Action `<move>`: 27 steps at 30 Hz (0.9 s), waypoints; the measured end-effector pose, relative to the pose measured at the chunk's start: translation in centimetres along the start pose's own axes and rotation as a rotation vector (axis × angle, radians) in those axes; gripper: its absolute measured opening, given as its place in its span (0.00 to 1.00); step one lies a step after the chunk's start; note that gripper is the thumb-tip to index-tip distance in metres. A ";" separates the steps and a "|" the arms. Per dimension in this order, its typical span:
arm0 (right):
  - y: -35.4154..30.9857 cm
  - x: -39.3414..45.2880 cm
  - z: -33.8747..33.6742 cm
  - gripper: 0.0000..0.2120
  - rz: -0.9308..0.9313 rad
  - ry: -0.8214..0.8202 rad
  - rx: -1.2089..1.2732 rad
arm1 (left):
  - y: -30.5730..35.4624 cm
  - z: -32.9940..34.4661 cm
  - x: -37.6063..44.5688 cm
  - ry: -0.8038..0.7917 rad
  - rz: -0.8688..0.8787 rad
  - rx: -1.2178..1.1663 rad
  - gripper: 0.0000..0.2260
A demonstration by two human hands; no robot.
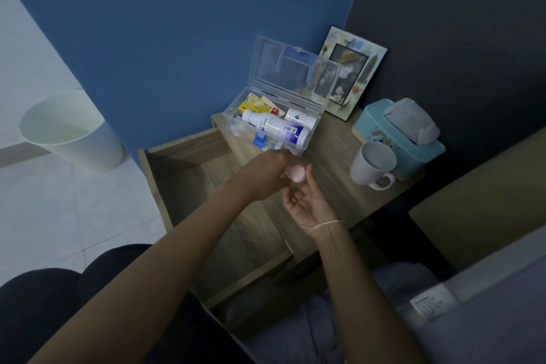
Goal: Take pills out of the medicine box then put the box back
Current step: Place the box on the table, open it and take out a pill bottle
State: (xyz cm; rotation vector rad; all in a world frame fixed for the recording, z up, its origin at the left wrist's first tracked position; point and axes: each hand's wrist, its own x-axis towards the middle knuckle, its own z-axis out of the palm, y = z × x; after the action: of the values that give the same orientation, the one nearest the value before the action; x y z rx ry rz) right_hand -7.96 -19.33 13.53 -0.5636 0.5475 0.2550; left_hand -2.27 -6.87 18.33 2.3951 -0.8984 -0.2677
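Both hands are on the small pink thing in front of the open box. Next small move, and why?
Probably finish opening the pink container and tip a pill into the right hand, which lies palm up just below it. The left hand grips it from above, and no loose pill is visible yet. The clear medicine box stands open on the nightstand, so closing it comes later.

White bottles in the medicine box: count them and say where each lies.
2. A large white bottle lies on its side across the clear medicine box; a smaller white bottle lies behind it near the hinge. Others may be hidden underneath.
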 end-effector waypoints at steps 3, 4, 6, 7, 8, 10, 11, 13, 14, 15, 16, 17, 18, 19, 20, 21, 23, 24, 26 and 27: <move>0.1 0.0 0.0 0.18 0.002 -0.001 0.005 | -0.1 -0.1 0.2 0.022 -0.075 -0.005 0.14; 0.1 0.0 0.1 0.18 0.000 -0.005 0.005 | -0.1 0.0 0.2 0.034 -0.086 0.000 0.14; 0.0 0.0 0.0 0.18 -0.006 -0.005 0.006 | -0.2 0.4 0.3 0.068 -0.107 0.001 0.15; 0.0 0.1 -0.1 0.17 -0.004 0.001 0.013 | -0.2 0.5 0.2 0.091 -0.128 -0.008 0.16; -0.1 0.1 -0.3 0.15 -0.003 0.008 0.028 | -0.2 0.6 0.2 0.122 -0.148 -0.023 0.16; -0.2 0.3 -0.9 0.14 0.003 0.020 0.067 | -0.5 0.6 0.1 0.189 -0.182 -0.072 0.16; -0.2 0.4 -1.3 0.14 0.006 0.030 0.069 | -0.7 0.6 0.0 0.217 -0.193 -0.097 0.16; -0.1 0.6 -2.2 0.17 0.004 0.064 0.012 | -1.4 0.7 -0.3 0.240 -0.213 -0.124 0.15; -0.1 0.7 -2.5 0.16 0.000 0.079 -0.032 | -1.8 0.9 -0.5 0.231 -0.225 -0.118 0.15; -0.1 0.8 -2.8 0.15 -0.005 0.098 -0.077 | -2.2 1.2 -0.6 0.213 -0.238 -0.105 0.15; -0.1 0.9 -3.1 0.15 -0.010 0.117 -0.110 | -2.5 1.6 -0.9 0.191 -0.253 -0.090 0.15; 0.0 0.9 -3.3 0.14 -0.013 0.139 -0.133 | -2.9 2.1 -1.1 0.167 -0.268 -0.073 0.15; 0.1 0.9 -3.6 0.14 -0.015 0.157 -0.139 | -3.2 2.6 -1.3 0.141 -0.282 -0.056 0.16; 0.3 0.9 -3.8 0.14 -0.018 0.173 -0.139 | -3.4 3.1 -1.5 0.114 -0.294 -0.040 0.16; 0.4 0.8 -4.0 0.16 -0.029 0.174 -0.140 | -3.6 3.6 -1.6 0.090 -0.303 -0.030 0.16; 0.4 0.7 -4.3 0.16 -0.050 0.177 -0.159 | -3.8 4.2 -1.8 0.069 -0.310 -0.025 0.16; 0.7 0.8 -4.8 0.17 -0.118 0.181 -0.258 | -3.8 5.2 -2.0 0.033 -0.324 -0.008 0.17; 0.9 1.0 -5.0 0.16 -0.150 0.207 -0.343 | -3.8 5.6 -2.0 0.018 -0.331 0.005 0.17; 1.3 1.2 -5.2 0.15 -0.234 0.343 -0.652 | -3.9 6.5 -2.0 -0.006 -0.335 0.020 0.18; 1.4 1.3 -5.5 0.16 -0.289 0.404 -0.834 | -3.8 6.9 -2.0 -0.015 -0.331 0.026 0.18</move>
State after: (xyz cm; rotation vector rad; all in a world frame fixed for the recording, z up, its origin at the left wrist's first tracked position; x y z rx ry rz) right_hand -9.72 -21.15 8.32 -1.5133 0.7344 0.0806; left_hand -4.21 -6.19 10.45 2.5625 -0.5087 -0.4014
